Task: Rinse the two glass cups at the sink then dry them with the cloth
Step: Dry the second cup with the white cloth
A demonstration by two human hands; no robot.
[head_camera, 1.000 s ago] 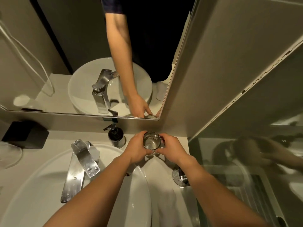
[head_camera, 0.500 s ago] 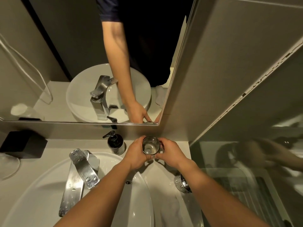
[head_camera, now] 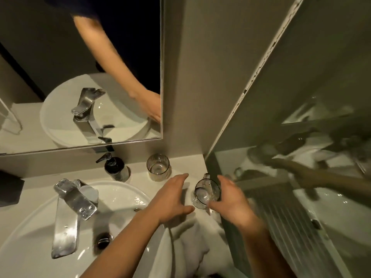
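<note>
person at a bathroom sink (head_camera: 128,189). right hand (head_camera: 230,201) curls round a glass cup (head_camera: 205,192) at the counter's right edge, prob. gripping, blurred. left hand (head_camera: 172,197) spread, holds nothing. second cup (head_camera: 158,167) upright by the wall; cloth (head_camera: 192,243) below. risk: wet glass slips off the edge.

Ribbed glass cup (head_camera: 158,167) stood upright on worktop (head_camera: 138,175) by wall. Second glass cup (head_camera: 206,194) tilted above white cloth (head_camera: 192,243).
</note>
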